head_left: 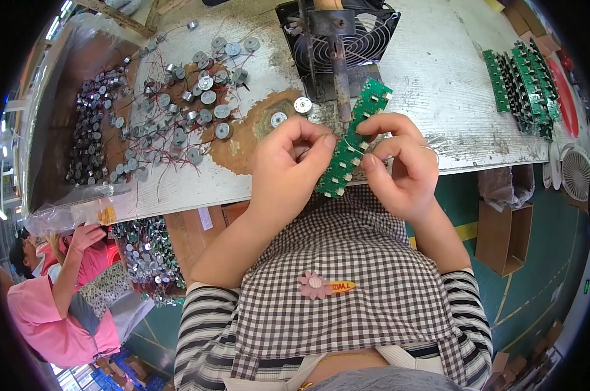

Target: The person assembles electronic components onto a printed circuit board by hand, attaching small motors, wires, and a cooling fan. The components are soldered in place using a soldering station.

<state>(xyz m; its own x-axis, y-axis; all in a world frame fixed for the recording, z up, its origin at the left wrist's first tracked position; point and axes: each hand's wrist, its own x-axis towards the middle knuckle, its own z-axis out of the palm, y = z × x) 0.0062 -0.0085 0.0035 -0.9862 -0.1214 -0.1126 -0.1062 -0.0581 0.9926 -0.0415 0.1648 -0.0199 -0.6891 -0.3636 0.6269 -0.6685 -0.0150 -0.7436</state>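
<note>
A long green circuit board (337, 173) with small white parts along it is held at a slant above the bench's front edge. My left hand (287, 163) is closed, its thumb and forefinger pinching at the board's left edge; anything else between those fingertips is hidden. At the opposite edge, my right hand (402, 166) has bent fingers, with the forefinger against the board and the thumb close beside it. Just above the hands, a soldering iron (339, 72) points down from a stand, its tip near the board. Two small round motors (303, 105) lie left of the iron.
A black fan (373, 32) stands behind the iron. Many small motors with red wires (204, 98) spread leftward toward a box of more motors (93, 124). Stacked green boards (526, 88) lie at the right. Beyond the bench are a cardboard box (503, 238) and a person in pink (47, 306).
</note>
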